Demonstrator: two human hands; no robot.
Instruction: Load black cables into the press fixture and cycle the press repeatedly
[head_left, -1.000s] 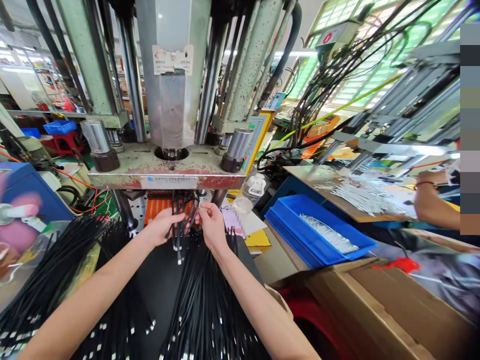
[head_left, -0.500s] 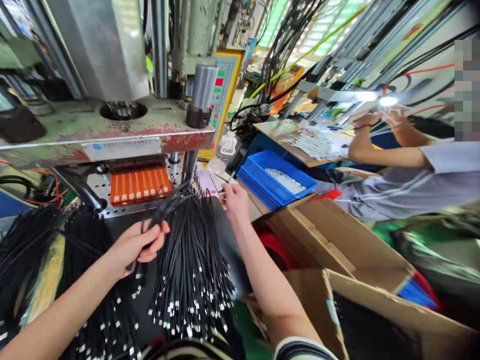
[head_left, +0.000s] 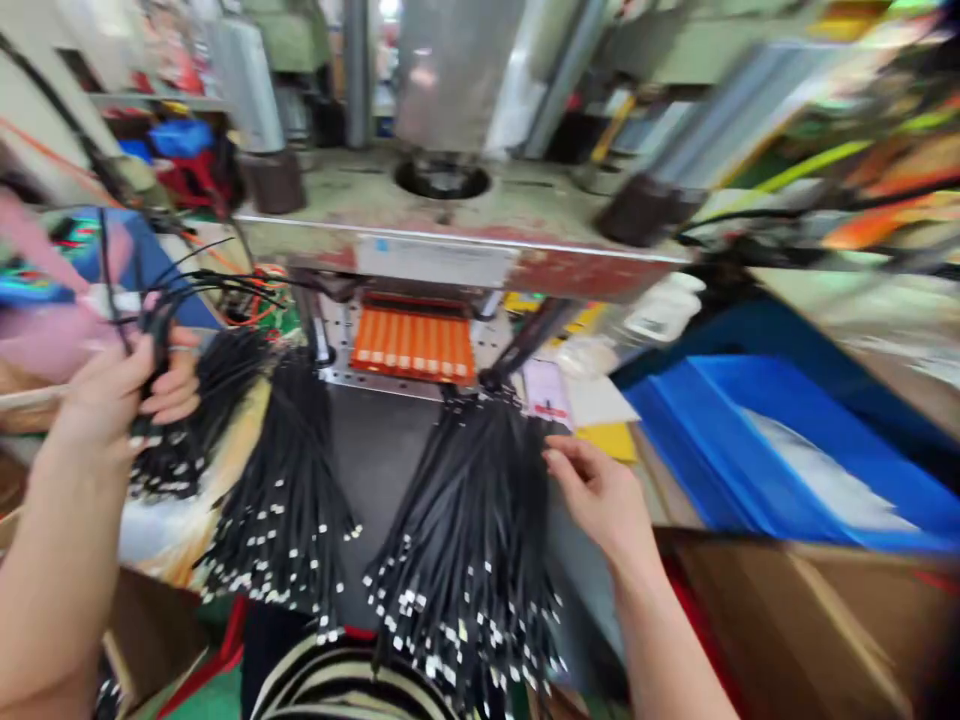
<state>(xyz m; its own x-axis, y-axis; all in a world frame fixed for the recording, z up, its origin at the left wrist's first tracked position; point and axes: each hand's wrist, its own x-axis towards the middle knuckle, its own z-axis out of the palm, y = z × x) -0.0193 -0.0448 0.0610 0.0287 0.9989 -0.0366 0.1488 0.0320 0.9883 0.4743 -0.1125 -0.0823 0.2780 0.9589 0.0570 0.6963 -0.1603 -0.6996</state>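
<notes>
At 9 o'clock the left hand (head_left: 135, 395) closes around a bunch of black cables (head_left: 159, 325), probably gripped together so the loose ends don't scatter. At 4 o'clock the right hand (head_left: 600, 490) rests thumb near forefinger beside the main pile (head_left: 480, 490) at 6 o'clock; whether it pinches anything, I cannot tell. A second pile (head_left: 289, 480) fans out at 8 o'clock, likely for easy reach. Between 3 and 4 o'clock, a blue bin (head_left: 679, 450) holds white pieces (head_left: 821, 470)
</notes>
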